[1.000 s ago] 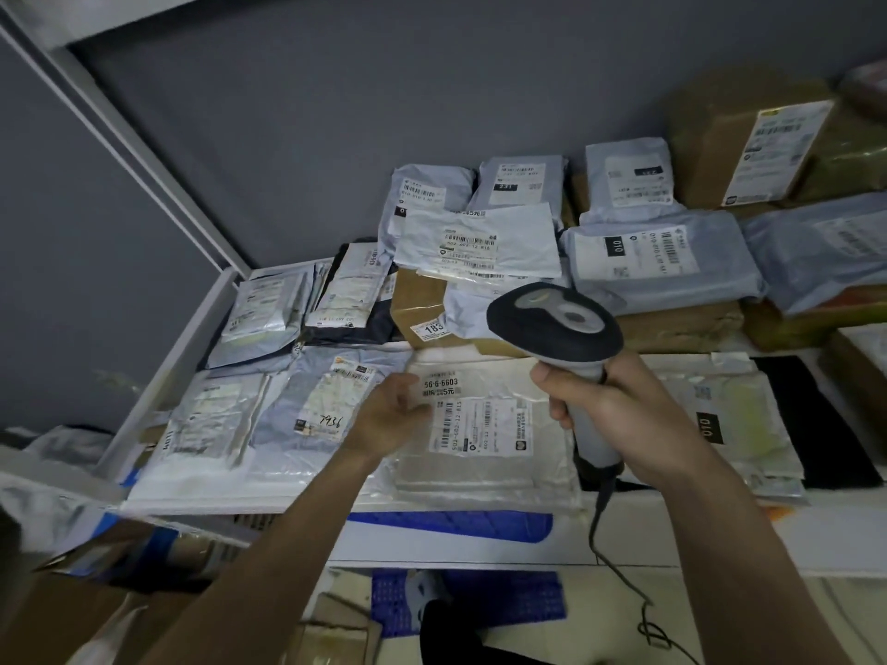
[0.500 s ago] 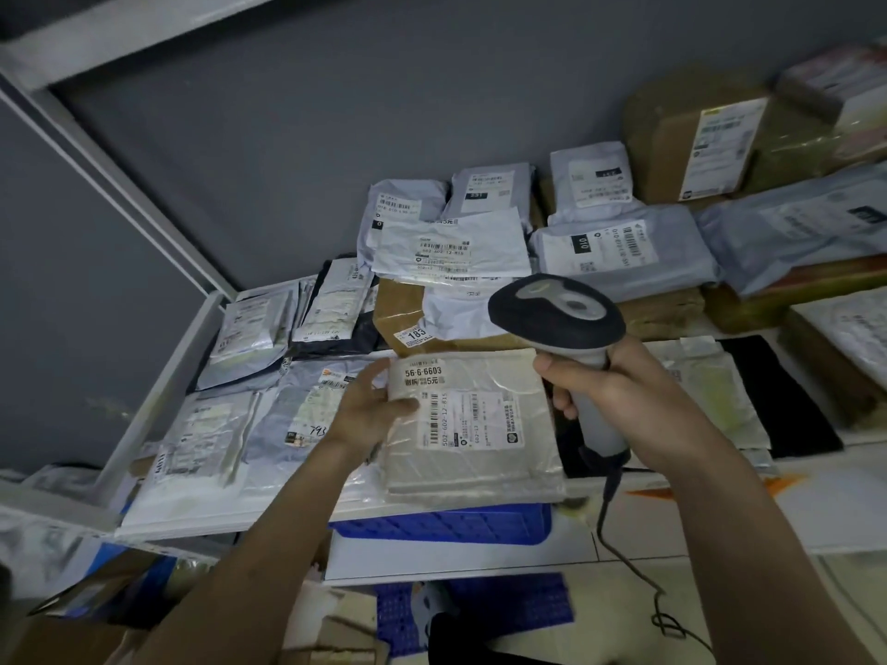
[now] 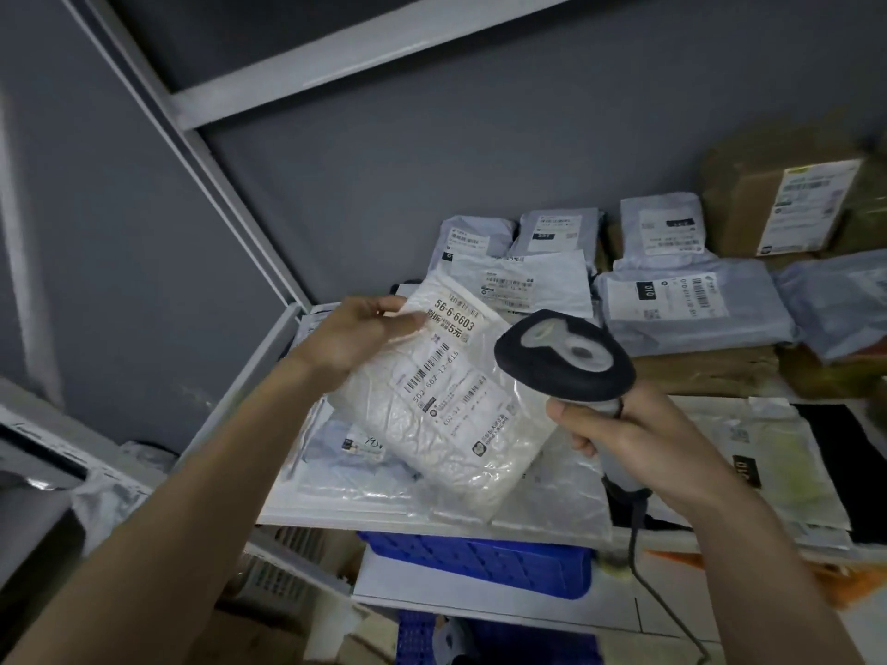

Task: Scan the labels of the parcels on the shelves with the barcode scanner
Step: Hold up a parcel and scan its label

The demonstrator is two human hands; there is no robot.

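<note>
My left hand (image 3: pixel 356 334) grips the top left corner of a clear plastic parcel (image 3: pixel 451 424) and holds it tilted above the shelf (image 3: pixel 269 371), its white label with barcode facing me. My right hand (image 3: pixel 633 439) grips the handle of the barcode scanner (image 3: pixel 564 357), whose dark head sits just right of the parcel's label, close to it. The scanner's cable hangs down below my right hand.
Several grey mailer bags (image 3: pixel 691 300) and brown cardboard boxes (image 3: pixel 777 204) fill the back and right of the shelf. Flat plastic parcels (image 3: pixel 768 453) lie at the front right. A blue crate (image 3: pixel 480 563) sits below the shelf edge. A metal upright (image 3: pixel 201 151) rises at left.
My left hand has lifted the clear parcel off the shelf and tilted it up. The scanner stayed in my right hand, now beside the raised label. The view has swung upward.
</note>
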